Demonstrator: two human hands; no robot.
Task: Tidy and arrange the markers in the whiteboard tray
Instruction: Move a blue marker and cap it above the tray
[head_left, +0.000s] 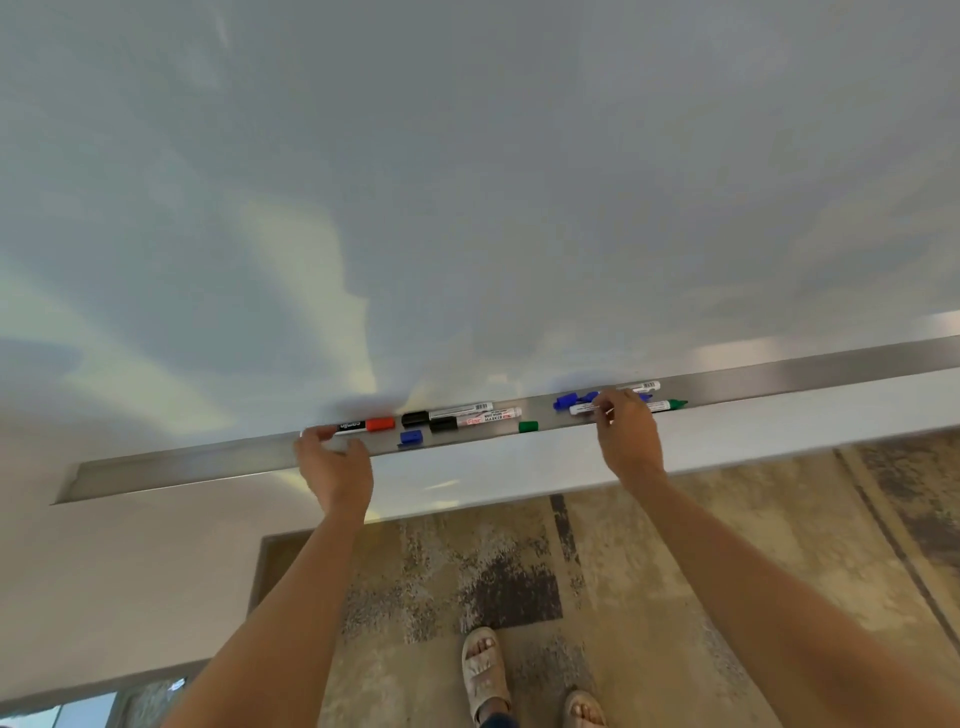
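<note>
Our left hand (337, 467) sits at the left end of the marker row, fingers loosely curved with the tips at the butt of the red-capped marker (361, 426); whether they pinch it or only touch it, we cannot tell. Our right hand (631, 436) reaches into the right-hand cluster, its fingers curled onto the green-capped marker (660, 406), with blue markers (571, 400) just behind.

All markers lie in the metal whiteboard tray (208, 462). Two black-capped markers (457, 415) lie side by side mid-tray. A loose blue cap (411, 437) and a loose green cap (528, 426) rest near the front lip.

Risks, in our judgement:
- The tray is narrow. Sweeping markers along it may push the loose caps over the lip onto the rug (493, 582).
- The right-hand cluster is crowded. Lifting one marker may roll its neighbours.
- An uncapped marker may stain the tray or our fingers.
</note>
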